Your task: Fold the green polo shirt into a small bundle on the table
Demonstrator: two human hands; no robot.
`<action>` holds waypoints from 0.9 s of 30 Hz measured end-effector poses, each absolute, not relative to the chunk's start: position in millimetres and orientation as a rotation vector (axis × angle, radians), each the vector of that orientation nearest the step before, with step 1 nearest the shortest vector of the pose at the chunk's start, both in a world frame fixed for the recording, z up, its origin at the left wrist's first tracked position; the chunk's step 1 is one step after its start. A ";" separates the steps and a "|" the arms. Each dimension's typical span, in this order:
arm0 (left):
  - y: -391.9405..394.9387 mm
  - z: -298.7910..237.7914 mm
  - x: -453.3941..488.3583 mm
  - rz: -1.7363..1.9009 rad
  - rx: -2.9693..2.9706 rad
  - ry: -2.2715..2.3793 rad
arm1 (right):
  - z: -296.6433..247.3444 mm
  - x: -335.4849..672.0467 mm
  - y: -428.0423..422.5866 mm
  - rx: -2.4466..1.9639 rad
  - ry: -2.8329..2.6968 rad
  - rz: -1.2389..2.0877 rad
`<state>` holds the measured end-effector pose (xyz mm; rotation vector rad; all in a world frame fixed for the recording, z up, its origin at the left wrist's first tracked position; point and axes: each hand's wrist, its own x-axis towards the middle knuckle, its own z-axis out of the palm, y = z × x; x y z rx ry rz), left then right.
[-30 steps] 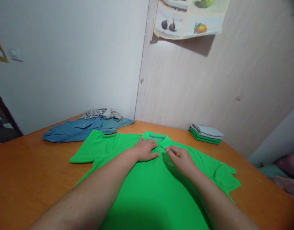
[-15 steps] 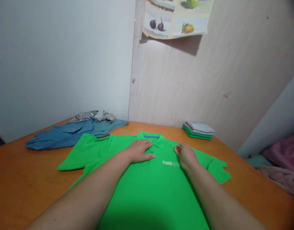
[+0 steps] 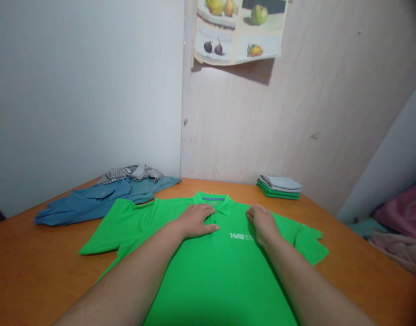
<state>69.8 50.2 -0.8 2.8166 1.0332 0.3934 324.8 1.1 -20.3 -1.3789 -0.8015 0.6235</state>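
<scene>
A bright green polo shirt (image 3: 208, 276) lies spread front side up, its collar at the far end and a white printed logo on the chest. My left hand (image 3: 197, 221) rests flat on it beside the button placket, just below the collar, fingers stretched and thumb apart. On the other side of the collar, above the logo, my right hand (image 3: 262, 222) touches the shirt with its fingers curled together. Whether fabric is caught between those fingers is hidden. The sleeve on the right is creased, and its edge looks uneven.
The orange-brown table (image 3: 27, 267) meets a wall at the back. Blue clothing (image 3: 88, 199) and a striped garment (image 3: 126, 173) lie loosely at the back left. A stack of folded grey and green clothes (image 3: 279, 186) sits at the back right. Pink fabric (image 3: 403, 208) lies beyond the right edge.
The camera view has tilted up slightly, so the shirt and table appear lower. Both hands stay at nearly the same places on the shirt.
</scene>
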 end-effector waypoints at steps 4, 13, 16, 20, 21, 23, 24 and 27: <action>50.9 -1.7 69.8 0.426 2.811 1.019 | -18.3 315.1 -3.8 -1.522 -1.263 0.437; 50.8 -3.0 69.2 0.472 2.809 0.988 | -5.6 281.5 -29.5 -1.838 -2.248 0.284; 50.5 -3.8 68.4 0.478 2.782 0.989 | -1.6 278.8 -31.5 -1.897 -2.297 0.290; 51.2 -6.3 67.3 0.490 2.738 0.999 | -1.6 278.9 -30.3 -1.916 -2.309 0.275; 51.3 -6.6 67.1 0.499 2.730 1.006 | -2.1 278.9 -30.0 -1.919 -2.310 0.273; 51.0 -6.5 66.7 0.521 2.721 1.011 | -2.8 278.7 -29.6 -1.924 -2.307 0.272; 50.7 -6.1 66.5 0.534 2.720 1.009 | -3.0 278.6 -29.5 -1.925 -2.305 0.272; 49.5 -4.1 66.1 0.577 2.725 0.994 | -2.8 277.8 -29.7 -1.918 -2.297 0.268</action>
